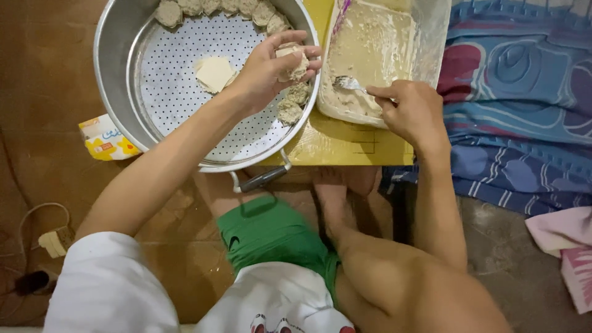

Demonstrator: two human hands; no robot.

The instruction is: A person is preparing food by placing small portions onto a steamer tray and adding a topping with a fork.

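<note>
L hand [271,65] is cupped around a filled dumpling [295,65], fingers curled over the top and thumb underneath, held just above the right rim of the big metal steamer pot [114,68]. The dumpling looks small, light and soft, w/ a thin pale wrapper around a grainy filling, so probably sticky and easy to squash or tear; best cradled from below w/ a loose cup, not pinched at the sides. R hand [413,111] grips the handle of a fork [348,82] between thumb & fingers, tines resting in the pale, wet-looking filling mix inside a clear rectangular container [431,37]. That container sits on a yellow surface [333,145], touching the pot's rim. On the perforated steamer tray [179,80]: a flat square wrapper [214,73] near the middle, finished dumplings [290,105] lined along the rim at top and right, touching each other. The tray looks dry, so the pieces may cling to it. A small yellow carton [105,139] lies on the floor left of the pot; striped blue cloth [518,98] to the right.
</note>
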